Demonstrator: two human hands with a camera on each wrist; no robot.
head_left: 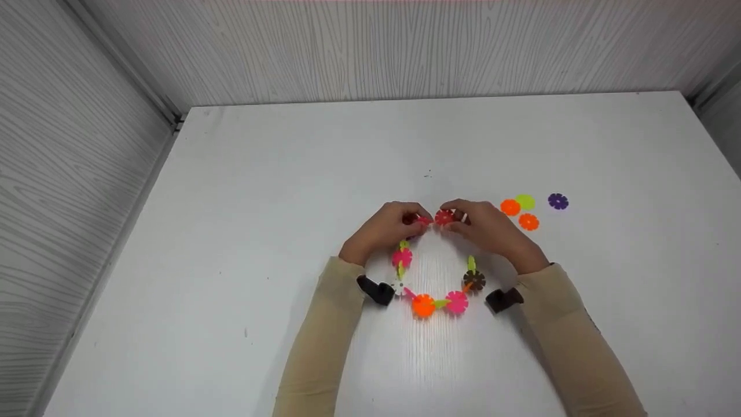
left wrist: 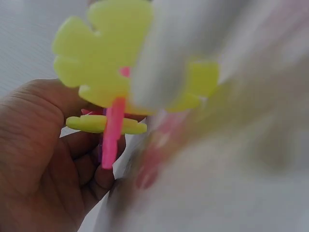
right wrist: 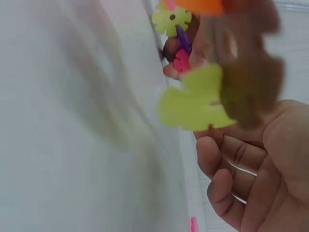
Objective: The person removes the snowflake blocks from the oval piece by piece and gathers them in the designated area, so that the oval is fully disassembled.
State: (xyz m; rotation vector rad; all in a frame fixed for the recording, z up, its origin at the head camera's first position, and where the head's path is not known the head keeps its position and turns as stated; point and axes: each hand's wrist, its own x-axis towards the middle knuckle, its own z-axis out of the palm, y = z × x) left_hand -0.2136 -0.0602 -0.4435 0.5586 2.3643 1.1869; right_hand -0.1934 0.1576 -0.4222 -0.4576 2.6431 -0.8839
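A chain of slotted, flower-shaped plastic discs curves in an open loop on the table, with an orange disc (head_left: 424, 306) and a brown disc (head_left: 474, 281) along it. At its upper left end my left hand (head_left: 385, 229) pinches a pink disc (head_left: 424, 221), joined to a purple disc (right wrist: 183, 39) in the right wrist view. My right hand (head_left: 489, 226) pinches a red disc (head_left: 444, 218) by its edge, right beside the pink one; whether they touch, I cannot tell. The chain's other end, a yellow-green disc (head_left: 472, 264), stands below the right hand.
Right of the right hand lie loose discs: two orange ones (head_left: 529, 222), a yellow-green one (head_left: 525, 201) and a purple one (head_left: 558, 201). The white table (head_left: 289, 174) ends at a wood-grain panel (head_left: 405, 52) behind. Black wrist cameras (head_left: 377, 291) hang close to the chain.
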